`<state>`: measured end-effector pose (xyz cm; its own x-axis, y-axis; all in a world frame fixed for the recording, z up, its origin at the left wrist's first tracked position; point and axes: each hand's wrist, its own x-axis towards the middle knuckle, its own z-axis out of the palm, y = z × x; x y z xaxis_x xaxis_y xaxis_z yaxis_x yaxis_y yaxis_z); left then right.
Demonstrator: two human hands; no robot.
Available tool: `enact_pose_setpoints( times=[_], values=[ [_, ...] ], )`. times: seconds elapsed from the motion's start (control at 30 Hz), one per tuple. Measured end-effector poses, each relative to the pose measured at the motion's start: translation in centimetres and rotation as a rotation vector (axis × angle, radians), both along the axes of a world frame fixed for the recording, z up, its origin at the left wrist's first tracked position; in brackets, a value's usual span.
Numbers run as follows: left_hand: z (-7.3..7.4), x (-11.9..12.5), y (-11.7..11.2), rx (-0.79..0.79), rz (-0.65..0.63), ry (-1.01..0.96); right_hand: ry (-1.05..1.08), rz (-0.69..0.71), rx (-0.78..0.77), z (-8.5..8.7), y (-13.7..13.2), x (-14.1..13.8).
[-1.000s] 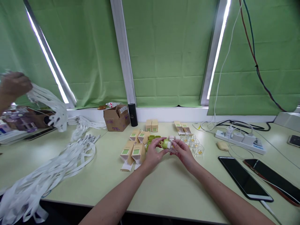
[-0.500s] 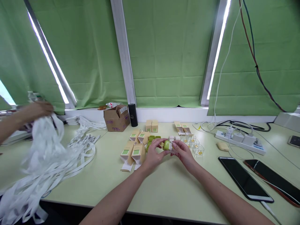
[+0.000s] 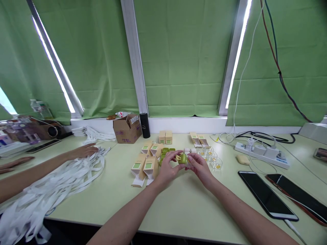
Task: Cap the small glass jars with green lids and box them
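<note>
My left hand point(image 3: 168, 168) and my right hand point(image 3: 200, 166) meet over the pale green table point(image 3: 184, 204), both pinching one small green jar point(image 3: 182, 158) with a yellowish bit at its left side. Just behind the jar lie more green jars point(image 3: 166, 150). To the left stand tan cartons with green labels point(image 3: 145, 166), some open. Clear plastic cups point(image 3: 212, 159) with yellow pieces inside sit to the right of my hands.
A co-worker's hand point(image 3: 84, 150) rests on a heap of white straps point(image 3: 51, 183) at the left. A cardboard box point(image 3: 127, 128) and black cylinder point(image 3: 144, 125) stand by the window sill. Two dark phones point(image 3: 267, 194) and a power strip point(image 3: 260, 153) lie to the right.
The jar has turned in my fingers and its white part no longer shows. The co-worker's hand dropped from head height onto the strap heap on the table.
</note>
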<state>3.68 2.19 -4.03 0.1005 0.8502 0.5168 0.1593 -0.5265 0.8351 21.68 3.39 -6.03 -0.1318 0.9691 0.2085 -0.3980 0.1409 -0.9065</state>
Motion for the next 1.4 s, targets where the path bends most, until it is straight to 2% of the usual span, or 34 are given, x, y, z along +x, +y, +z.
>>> enact_pose_setpoints(
  times=[0.43, 0.73, 1.1, 1.4],
  values=[
    [0.43, 0.02, -0.44, -0.065, 0.025, 0.037, 0.115, 0.012, -0.028, -0.22, 0.06, 0.24],
    [0.11, 0.28, -0.22, -0.112, 0.001, 0.054, 0.145, -0.003, -0.032, -0.34, 0.12, 0.37],
    [-0.33, 0.66, 0.03, -0.086, -0.02, -0.045, -0.067, 0.025, 0.105, 0.11, -0.64, -0.16],
    [-0.28, 0.36, 0.51, -0.059, -0.058, -0.062, -0.134, 0.023, 0.165, 0.22, -0.35, 0.19]
  ],
)
